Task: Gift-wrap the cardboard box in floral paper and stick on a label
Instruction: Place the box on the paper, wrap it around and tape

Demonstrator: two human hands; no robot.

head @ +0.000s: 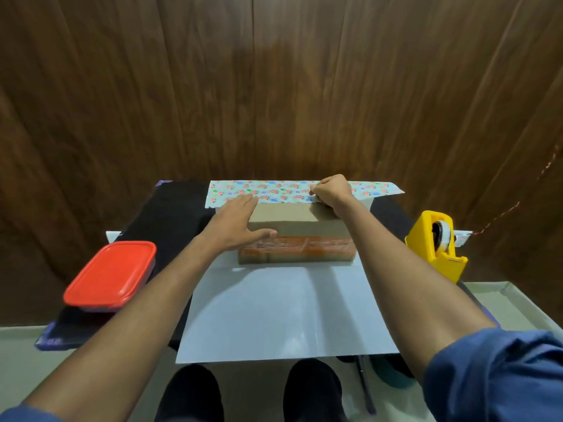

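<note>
A brown cardboard box (300, 231) with orange print on its near side stands on the sheet of wrapping paper (283, 312), whose pale plain underside faces up toward me. The sheet's far flap (274, 190) is folded up behind the box, floral side showing. My left hand (236, 225) lies flat and spread on the box's top left corner, thumb along the near edge. My right hand (330, 191) is closed, pinching the floral flap's edge at the box's far top edge, right of centre.
A container with a red lid (111, 275) sits at the left on the dark table cover (170, 217). A yellow tape dispenser (437, 243) stands at the right. A wood-panel wall rises right behind the table. My knees show below the paper's near edge.
</note>
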